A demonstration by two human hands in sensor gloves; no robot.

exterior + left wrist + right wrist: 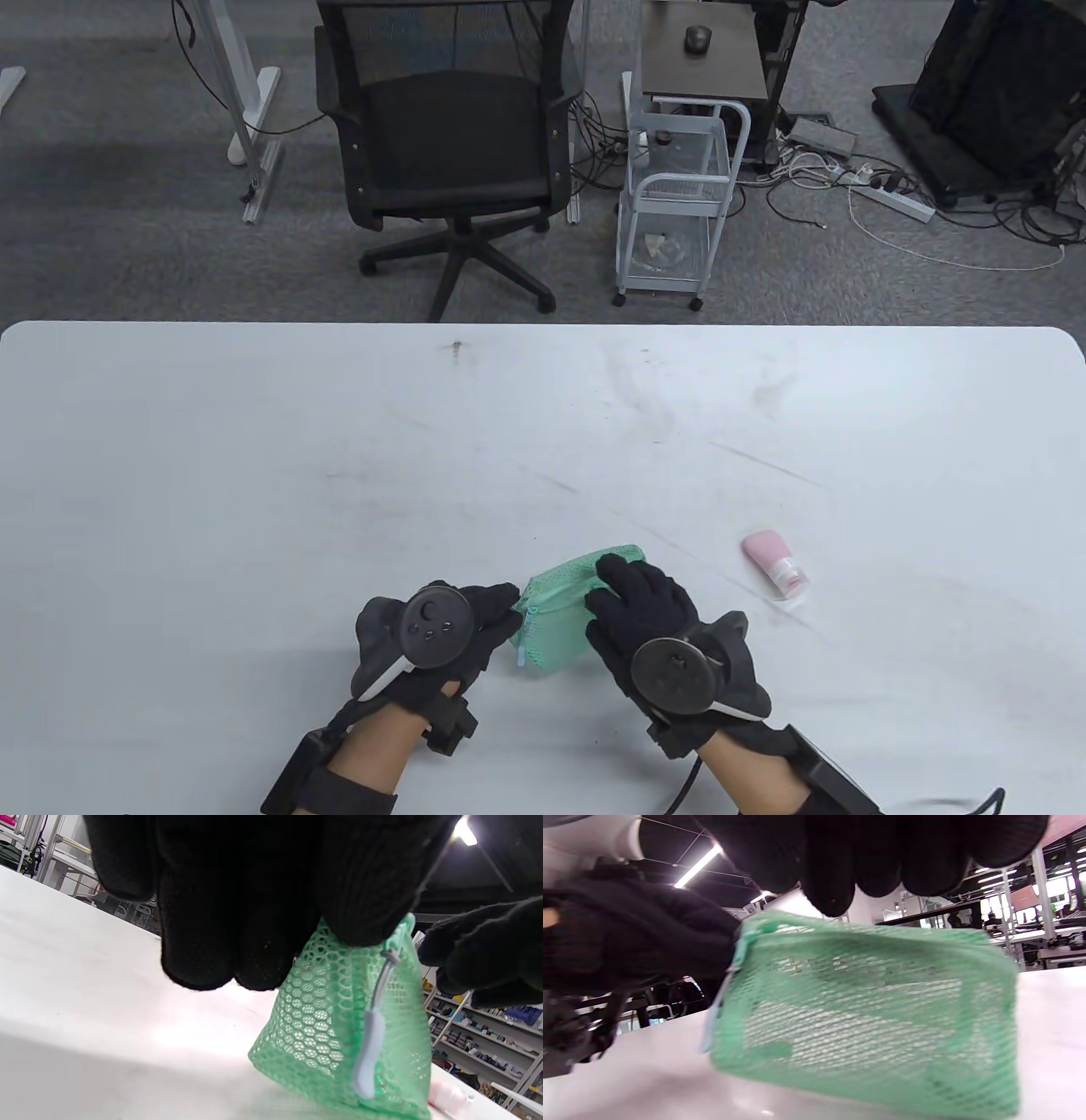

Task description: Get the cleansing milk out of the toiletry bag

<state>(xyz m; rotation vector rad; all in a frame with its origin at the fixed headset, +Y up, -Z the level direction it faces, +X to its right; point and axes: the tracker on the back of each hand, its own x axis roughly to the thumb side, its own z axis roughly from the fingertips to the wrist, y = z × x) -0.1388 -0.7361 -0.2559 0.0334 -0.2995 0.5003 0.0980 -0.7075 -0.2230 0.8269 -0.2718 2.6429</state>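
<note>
A green mesh toiletry bag (556, 624) stands on the white table (254, 475) near the front edge, between my hands. My left hand (507, 609) pinches its left end by the zip; the pale zip pull (371, 1052) hangs down that end. My right hand (612, 586) lies over the bag's top right part with its fingers (831, 878) spread just above the top edge. A pink cleansing milk tube (774, 564) with a white cap lies on the table to the right of the bag, outside it. The bag (865, 1018) looks empty through the mesh.
Beyond the table's far edge stand a black office chair (458, 144) and a white wire cart (679, 195). Cables and a power strip (891, 199) lie on the floor at the back right.
</note>
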